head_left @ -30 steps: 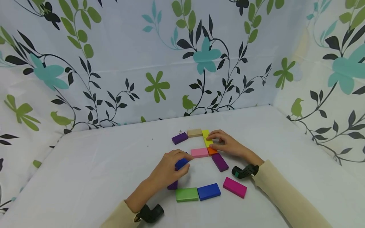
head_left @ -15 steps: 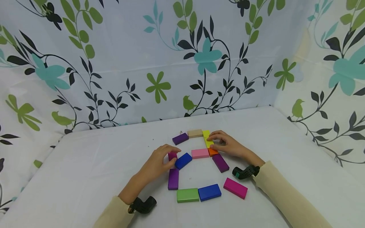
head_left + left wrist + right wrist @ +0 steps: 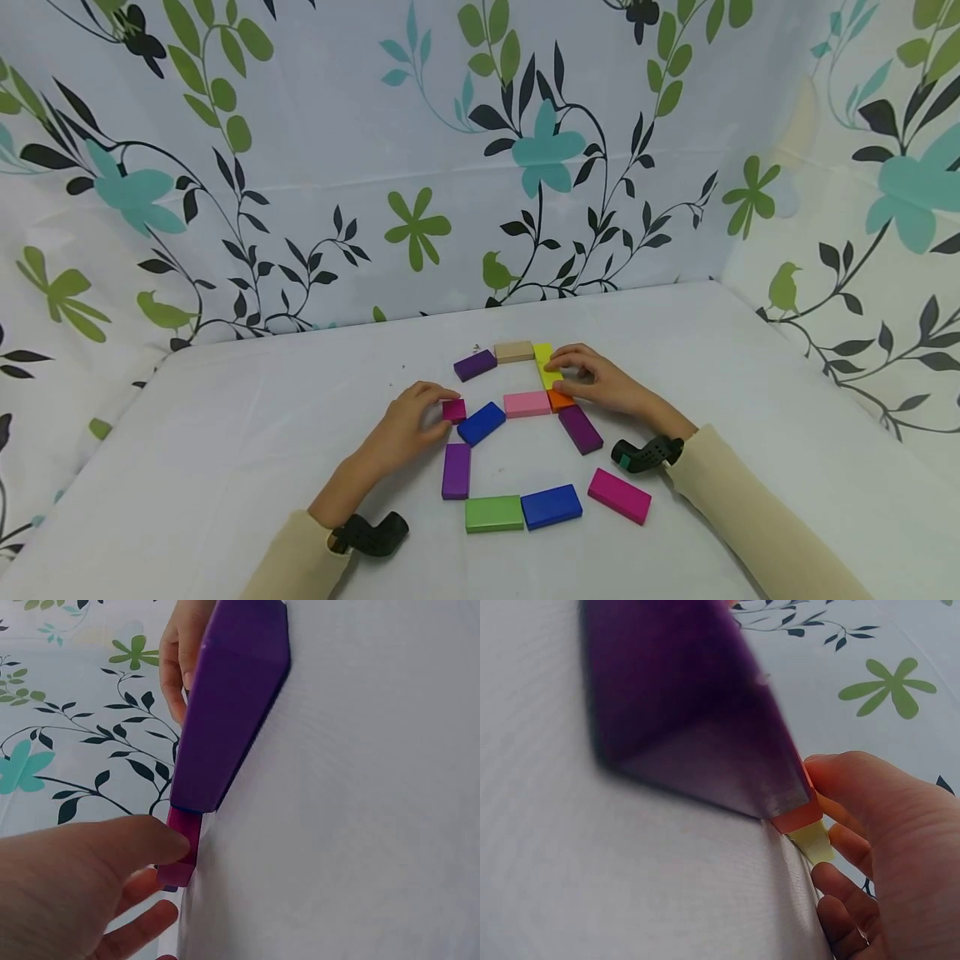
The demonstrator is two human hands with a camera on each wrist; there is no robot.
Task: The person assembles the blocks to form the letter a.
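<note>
My left hand point(image 3: 405, 429) is at the left of the layout, with a small magenta block point(image 3: 453, 410) between its thumb and fingers. In the left wrist view the thumb point(image 3: 161, 840) lies against that block, beyond a purple block point(image 3: 225, 712). A blue block point(image 3: 482, 423) slants beside the magenta one. My right hand point(image 3: 600, 383) rests with relaxed fingers at a yellow block point(image 3: 545, 357), its thumb near an orange block point(image 3: 560, 401). The right wrist view shows the thumb by the orange block point(image 3: 799, 817), and a dark purple block looms close to the camera.
A pink block point(image 3: 527, 404) lies left of the orange one. Tan point(image 3: 513, 351) and purple point(image 3: 475, 365) blocks form the far row. Nearer are green point(image 3: 494, 514) and blue point(image 3: 551, 506) blocks, with another magenta block point(image 3: 619, 496) apart at right. Patterned cloth point(image 3: 300, 167) hangs behind.
My left hand has moved left from the blue block to the small magenta block, uncovering the blue one and the purple one below. My right hand stays in place.
</note>
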